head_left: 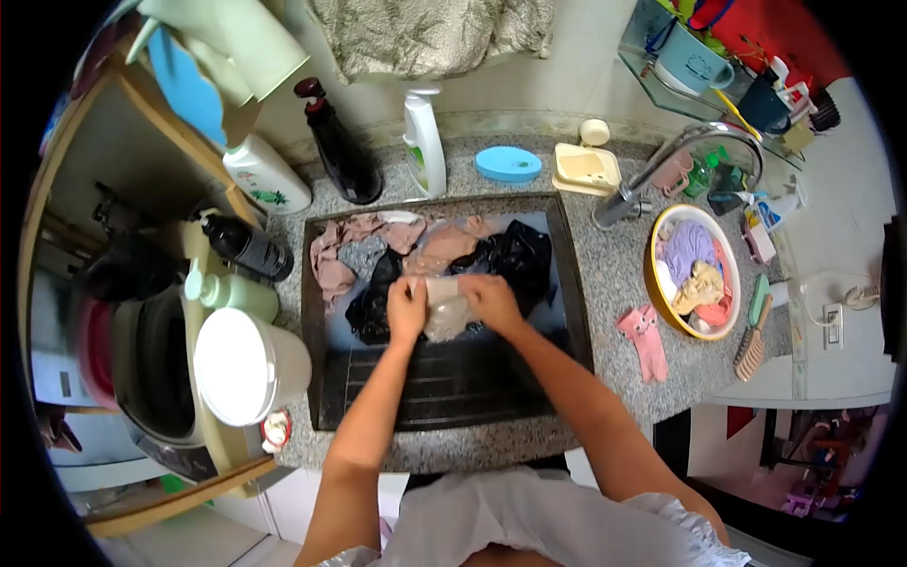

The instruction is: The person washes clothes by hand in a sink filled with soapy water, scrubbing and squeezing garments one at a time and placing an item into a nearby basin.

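A light beige wet piece of cloth (447,317) is stretched between my two hands over the dark sink (425,383). My left hand (407,307) is closed on its left edge, and my right hand (489,302) pinches the right edge. The lower part of the cloth hangs down toward the sloping ribbed board in the sink. Behind my hands, cloudy water holds black garments (518,260), a pink garment (333,265) and a peach-coloured garment (442,248). What kind of garment I hold cannot be made out.
A yellow-rimmed basin (652,274) of clothes stands right of the sink, beside a pink sock (648,346) and brushes (753,345). The faucet (619,203) rises at the back right. Bottles (425,146) line the back; a white bucket (293,364) stands left.
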The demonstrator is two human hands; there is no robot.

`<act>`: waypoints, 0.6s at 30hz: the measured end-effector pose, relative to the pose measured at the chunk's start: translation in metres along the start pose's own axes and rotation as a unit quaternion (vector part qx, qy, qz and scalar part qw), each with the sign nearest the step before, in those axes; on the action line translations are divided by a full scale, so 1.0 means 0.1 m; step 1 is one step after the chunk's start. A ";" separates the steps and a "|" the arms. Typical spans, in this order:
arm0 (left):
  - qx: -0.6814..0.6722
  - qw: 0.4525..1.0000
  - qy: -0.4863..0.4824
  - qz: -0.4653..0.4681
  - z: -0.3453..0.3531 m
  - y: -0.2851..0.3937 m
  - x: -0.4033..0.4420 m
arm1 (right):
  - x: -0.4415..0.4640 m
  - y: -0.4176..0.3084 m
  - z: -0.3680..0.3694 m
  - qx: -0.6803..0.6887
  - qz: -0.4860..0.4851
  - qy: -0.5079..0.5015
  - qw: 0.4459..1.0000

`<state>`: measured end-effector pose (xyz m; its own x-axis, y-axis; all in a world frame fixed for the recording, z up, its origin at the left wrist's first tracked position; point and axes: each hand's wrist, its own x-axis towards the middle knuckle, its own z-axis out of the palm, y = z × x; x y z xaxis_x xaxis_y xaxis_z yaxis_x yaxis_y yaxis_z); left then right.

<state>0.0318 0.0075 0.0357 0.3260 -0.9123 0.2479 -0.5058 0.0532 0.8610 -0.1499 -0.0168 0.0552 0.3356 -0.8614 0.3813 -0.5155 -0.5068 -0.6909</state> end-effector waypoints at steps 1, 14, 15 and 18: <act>0.082 0.997 0.007 0.006 0.09 -0.02 -0.04 | -0.01 0.07 0.15 -0.008 -0.019 0.037 0.999; 0.325 0.921 -0.170 -0.127 0.86 -0.70 0.21 | 0.09 0.83 0.84 -0.106 0.175 -0.117 0.972; 0.247 0.937 -0.130 -0.209 0.80 -0.50 0.29 | 0.15 0.77 0.79 -0.168 0.181 -0.058 0.967; 0.245 0.943 -0.122 -0.188 0.72 -0.56 0.23 | 0.25 0.84 0.81 -0.187 0.268 -0.224 0.918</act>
<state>0.0103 -0.0462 -0.0391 0.3922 -0.8989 -0.1953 -0.7187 -0.4319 0.5450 -0.1205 -0.0782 -0.0426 0.2016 -0.9318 -0.3017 -0.9080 -0.0623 -0.4144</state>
